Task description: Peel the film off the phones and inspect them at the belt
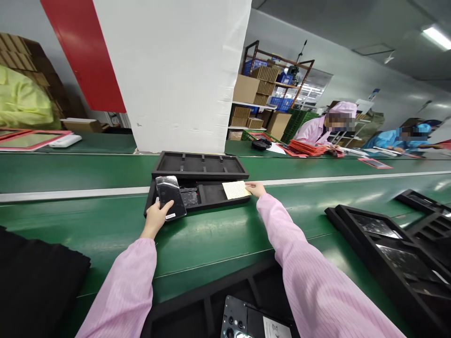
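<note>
My left hand (157, 217) grips the lower edge of a black smartphone (171, 197), thumb on top, tilted over the left end of a black foam tray (214, 204). In my right hand (256, 188) is the right edge of a pale yellow dotted sheet (236, 189), pinched over the tray's right end. Between them, something dark and shiny lies in a tray compartment. A second black foam tray (200, 164) sits directly behind. Close to me, another phone (252, 319) with camera lenses and a white label rests in a nearer black tray (190, 314).
More black trays (380, 249) holding shiny panels stand at the right on the green conveyor (197, 244). A black stack (38, 277) lies at the left. Behind the belt rises a white pillar (172, 75). Co-workers sit at the far right beside red-edged sheets (305, 148).
</note>
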Demonstrator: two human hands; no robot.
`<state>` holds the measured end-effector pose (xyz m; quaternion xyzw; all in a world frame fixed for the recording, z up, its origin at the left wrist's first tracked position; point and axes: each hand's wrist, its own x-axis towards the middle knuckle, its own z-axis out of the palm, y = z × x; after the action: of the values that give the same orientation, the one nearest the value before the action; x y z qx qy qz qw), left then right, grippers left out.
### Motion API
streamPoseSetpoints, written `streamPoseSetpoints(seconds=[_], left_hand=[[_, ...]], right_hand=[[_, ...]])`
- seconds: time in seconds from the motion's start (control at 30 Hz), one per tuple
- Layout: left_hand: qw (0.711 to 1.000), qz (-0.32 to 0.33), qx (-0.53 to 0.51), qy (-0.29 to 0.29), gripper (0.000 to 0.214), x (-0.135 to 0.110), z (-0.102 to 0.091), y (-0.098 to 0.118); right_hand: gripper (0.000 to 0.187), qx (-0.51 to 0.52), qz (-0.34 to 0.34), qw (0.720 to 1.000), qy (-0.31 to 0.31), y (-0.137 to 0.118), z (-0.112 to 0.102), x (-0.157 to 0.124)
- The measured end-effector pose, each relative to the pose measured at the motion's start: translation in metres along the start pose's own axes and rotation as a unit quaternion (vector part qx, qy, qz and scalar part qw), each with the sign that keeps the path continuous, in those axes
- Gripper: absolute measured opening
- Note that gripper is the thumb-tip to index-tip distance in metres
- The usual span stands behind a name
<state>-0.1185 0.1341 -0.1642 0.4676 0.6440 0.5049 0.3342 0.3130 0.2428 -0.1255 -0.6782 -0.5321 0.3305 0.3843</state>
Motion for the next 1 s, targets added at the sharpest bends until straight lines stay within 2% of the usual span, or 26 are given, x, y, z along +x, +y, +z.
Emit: streamPoseSetpoints(seconds=[0.13,0.57,1.0], left_hand=[[1.000,0.000,-0.014,0.010,0.048,0.003,-0.007,-0.004],[0.999,-0.004,-0.038,0.004,0.051,0.005,-0.006,-0.009],[0.994,-0.027,-0.099,0.024,0.043,0.004,-0.005,-0.010]], right_hand=[[0.021,0.048,0.005,0.999,0.011,0.006,0.005,-0.006],[0.023,0.129,0.026,0.991,0.028,0.024,0.011,-0.013],[0.018,0.045,0.000,0.998,0.036,0.016,0.011,-0.015]])
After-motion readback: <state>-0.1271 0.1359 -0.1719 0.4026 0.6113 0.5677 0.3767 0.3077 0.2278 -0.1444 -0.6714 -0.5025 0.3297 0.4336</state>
